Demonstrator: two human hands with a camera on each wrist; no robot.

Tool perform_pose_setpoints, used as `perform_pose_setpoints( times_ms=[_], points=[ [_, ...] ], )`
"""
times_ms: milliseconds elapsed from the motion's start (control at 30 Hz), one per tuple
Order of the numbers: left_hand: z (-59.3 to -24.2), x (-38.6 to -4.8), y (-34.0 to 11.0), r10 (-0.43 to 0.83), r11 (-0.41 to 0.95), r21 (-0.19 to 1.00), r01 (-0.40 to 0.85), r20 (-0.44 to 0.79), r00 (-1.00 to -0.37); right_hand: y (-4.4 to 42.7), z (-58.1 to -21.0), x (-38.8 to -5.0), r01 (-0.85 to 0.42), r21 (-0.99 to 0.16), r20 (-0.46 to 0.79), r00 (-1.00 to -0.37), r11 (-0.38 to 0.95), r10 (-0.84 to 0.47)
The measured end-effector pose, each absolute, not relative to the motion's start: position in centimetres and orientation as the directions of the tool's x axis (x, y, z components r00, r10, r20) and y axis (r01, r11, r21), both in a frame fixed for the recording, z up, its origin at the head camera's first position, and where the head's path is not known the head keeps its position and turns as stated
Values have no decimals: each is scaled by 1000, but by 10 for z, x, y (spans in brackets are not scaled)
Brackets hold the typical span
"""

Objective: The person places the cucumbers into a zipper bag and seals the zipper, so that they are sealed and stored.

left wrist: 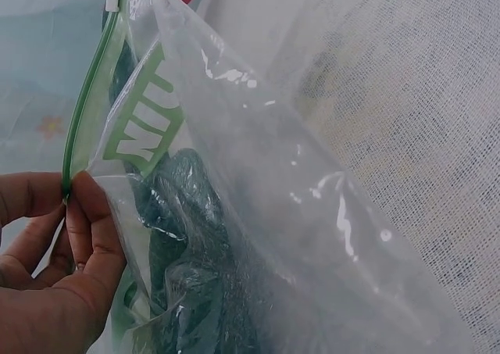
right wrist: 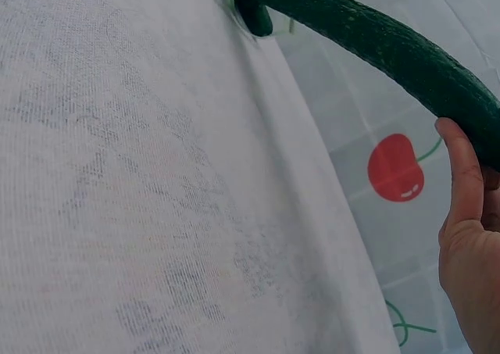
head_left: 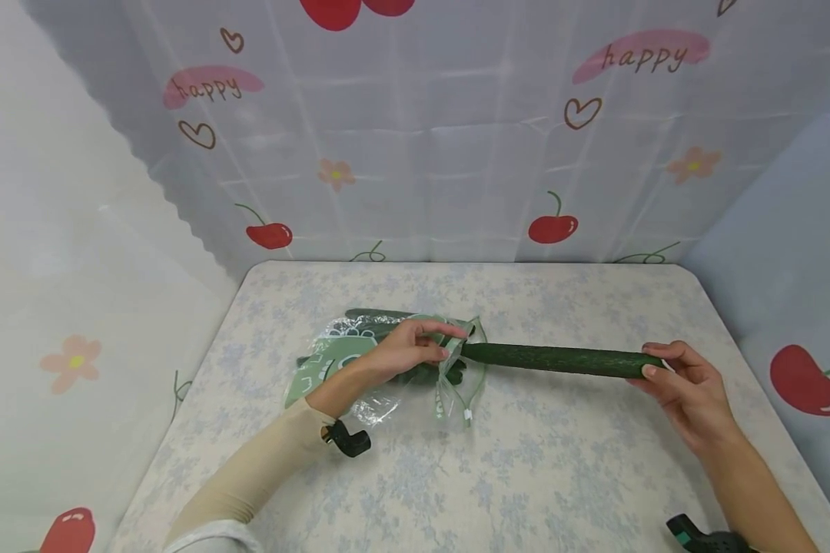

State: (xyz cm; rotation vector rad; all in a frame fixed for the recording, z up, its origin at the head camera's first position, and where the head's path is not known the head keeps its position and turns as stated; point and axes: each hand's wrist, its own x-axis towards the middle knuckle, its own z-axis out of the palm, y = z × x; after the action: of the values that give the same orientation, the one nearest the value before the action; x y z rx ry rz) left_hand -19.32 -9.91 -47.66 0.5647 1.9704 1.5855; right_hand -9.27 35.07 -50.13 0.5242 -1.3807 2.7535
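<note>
A long dark green cucumber (head_left: 560, 360) stretches from the mouth of a clear zip bag (head_left: 332, 369) to my right hand (head_left: 692, 395), which grips its right end between thumb and fingers. The cucumber's left tip lies at the bag's opening. My left hand (head_left: 404, 352) pinches the bag's green-edged rim, as the left wrist view shows with the bag (left wrist: 273, 190) and its zip strip (left wrist: 78, 127). Inside the bag lie more dark green cucumbers (left wrist: 183, 213), partly hidden by its green print. In the right wrist view the held cucumber (right wrist: 391, 45) rises above the table.
The table (head_left: 526, 468) has a pale cloth with blue floral print. Behind it hangs a white curtain (head_left: 429, 153) with cherries and hearts. A white slider (head_left: 467, 415) sits on the bag's zip edge. Dark cameras are worn on both wrists.
</note>
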Motion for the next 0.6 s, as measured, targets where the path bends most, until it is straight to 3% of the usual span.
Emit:
perform_pose_setpoints(
  times_ms=[333,600],
  points=[
    [-474,-195,-99,639,220,975,4,-142,-756,320,-512,-109,-120,-859,210,-969,-498,-128],
    [-466,-196,-97,660,224,974,15,-141,-738,294,-521,-123,-50,-870,156,-971,-491,-179]
  ],
)
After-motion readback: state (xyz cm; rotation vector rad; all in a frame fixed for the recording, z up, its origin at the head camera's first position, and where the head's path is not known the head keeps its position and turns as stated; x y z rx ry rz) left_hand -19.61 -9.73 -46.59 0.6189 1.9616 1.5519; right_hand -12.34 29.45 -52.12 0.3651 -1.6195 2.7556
